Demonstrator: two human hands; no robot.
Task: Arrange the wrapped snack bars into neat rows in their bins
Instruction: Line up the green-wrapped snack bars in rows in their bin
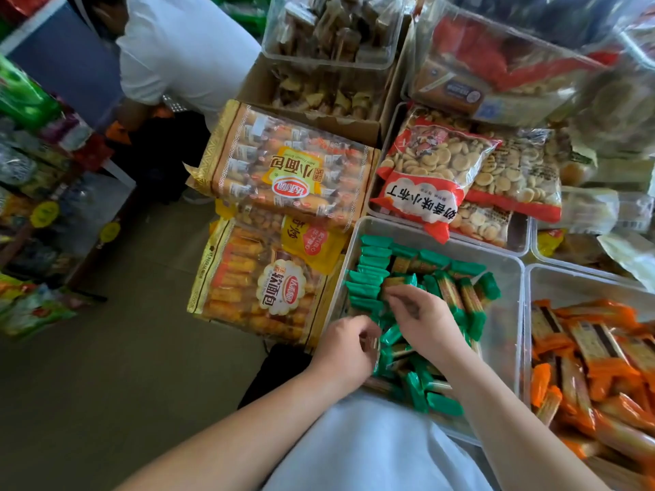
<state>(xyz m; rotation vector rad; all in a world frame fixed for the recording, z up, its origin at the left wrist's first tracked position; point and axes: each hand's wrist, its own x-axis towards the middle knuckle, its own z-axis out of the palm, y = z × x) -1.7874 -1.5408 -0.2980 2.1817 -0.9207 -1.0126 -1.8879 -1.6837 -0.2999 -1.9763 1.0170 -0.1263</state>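
A clear plastic bin (503, 313) holds green-wrapped snack bars (457, 299). Several stand in a neat row along its left wall (368, 274); others lie loose near the front. My left hand (345, 349) is at the bin's near left corner, fingers curled around a green bar. My right hand (421, 317) hovers over the middle of the bin, its fingertips pinching another green bar at the row's end. To the right, a second clear bin (567, 281) holds orange-wrapped bars (595, 352) in a loose pile.
Large bags of small breads (283, 171) are stacked left of the green bin. Bags of round biscuits (436, 171) fill the bin behind it. Another person in a white shirt (184, 47) bends at the back left. Shelves of snack packs (32, 171) line the left aisle.
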